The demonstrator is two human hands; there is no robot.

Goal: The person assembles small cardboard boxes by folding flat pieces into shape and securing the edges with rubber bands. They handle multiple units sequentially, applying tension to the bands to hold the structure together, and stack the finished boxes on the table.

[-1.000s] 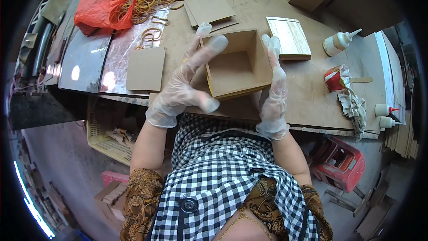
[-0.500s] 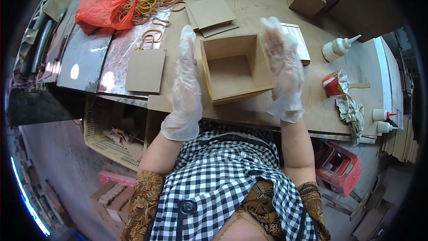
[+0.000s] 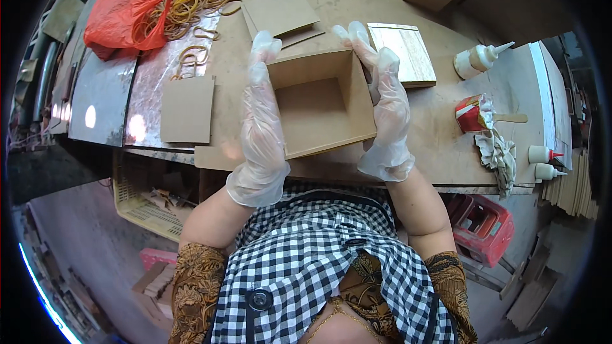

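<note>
An open-topped square box of thin brown board [image 3: 309, 71] stands in front of me, its bare inside facing up. Clear plastic gloves cover both of my hands. My left hand [image 3: 262, 118] lies along the box's left side, fingers pointing away from me and partly curled over the far left corner. Against the right side presses my right hand [image 3: 390, 108], its fingers reaching around the far right corner. The box is held between the two palms. Whether its base rests on the table cannot be told.
Left of the box lies a square board [image 3: 187, 109]; further off are stacked boards [image 3: 280, 11] and a red bag [image 3: 118, 25] of rubber bands [image 3: 191, 0]. To the right are a wooden panel [image 3: 403, 51], a glue bottle [image 3: 475, 62], a red container [image 3: 470, 113] and a rag [image 3: 497, 159].
Both hands have closed in on the box, the right one moving left against its side. The box now sits between the palms. The view has shifted slightly.
</note>
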